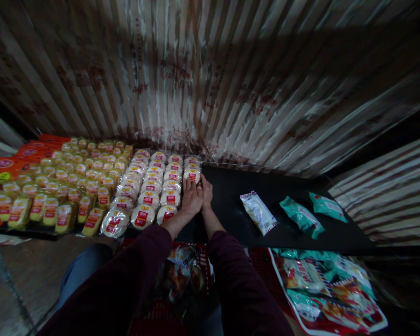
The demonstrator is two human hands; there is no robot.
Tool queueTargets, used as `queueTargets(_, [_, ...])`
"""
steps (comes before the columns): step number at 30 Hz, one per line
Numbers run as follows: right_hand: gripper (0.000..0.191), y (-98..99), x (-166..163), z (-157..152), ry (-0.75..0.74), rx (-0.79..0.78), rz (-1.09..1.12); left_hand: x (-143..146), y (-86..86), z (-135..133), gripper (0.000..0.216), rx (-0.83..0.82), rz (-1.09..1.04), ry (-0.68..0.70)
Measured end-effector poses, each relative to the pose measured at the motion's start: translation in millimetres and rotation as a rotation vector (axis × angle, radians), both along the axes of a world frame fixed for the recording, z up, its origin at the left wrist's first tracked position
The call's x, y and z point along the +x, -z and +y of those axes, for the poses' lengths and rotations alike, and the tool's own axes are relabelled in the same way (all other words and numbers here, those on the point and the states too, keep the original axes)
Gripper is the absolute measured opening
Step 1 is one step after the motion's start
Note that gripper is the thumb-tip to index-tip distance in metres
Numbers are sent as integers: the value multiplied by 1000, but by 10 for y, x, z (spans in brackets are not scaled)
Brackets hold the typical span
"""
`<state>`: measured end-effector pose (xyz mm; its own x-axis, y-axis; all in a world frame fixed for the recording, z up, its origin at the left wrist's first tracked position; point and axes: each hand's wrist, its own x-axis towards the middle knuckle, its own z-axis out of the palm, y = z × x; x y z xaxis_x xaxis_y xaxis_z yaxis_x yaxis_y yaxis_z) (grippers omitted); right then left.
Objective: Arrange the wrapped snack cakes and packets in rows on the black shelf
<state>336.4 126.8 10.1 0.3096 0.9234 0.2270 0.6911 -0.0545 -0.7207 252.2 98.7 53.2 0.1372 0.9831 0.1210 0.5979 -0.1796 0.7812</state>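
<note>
Touching the front wrapped round cake (192, 174) of a short row (192, 162) at 12 o'clock on the tabletop (224, 186), the left hand (191, 200) has part-curled fingers; the right hand (206, 190), nearly straight, rests just beside, seemingly to steady the row. Whether either grips, I cannot tell. Longer round-cake rows (149, 198) overlap at 9, perhaps so labels (142, 218) show; yellow cakes (63, 217) stand beyond them, green packets (302, 217) lie at 3.
</note>
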Motion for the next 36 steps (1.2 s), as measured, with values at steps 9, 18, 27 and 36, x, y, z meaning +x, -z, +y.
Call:
queueTargets(9, [53, -28, 37, -54, 53, 1, 20, -12, -66, -112, 45, 42, 24, 15])
queueTargets(18, [45, -6, -35, -457, 61, 107, 103, -41, -69, -459, 42, 52, 94, 59])
queueTargets(27, [38, -13, -157, -1061, -47, 104, 297, -185, -116, -1020, 40, -37, -3, 37])
queueTargets(36, [35, -143, -490, -1703, -117, 75, 195, -540, 93, -1571, 40, 47, -45, 119])
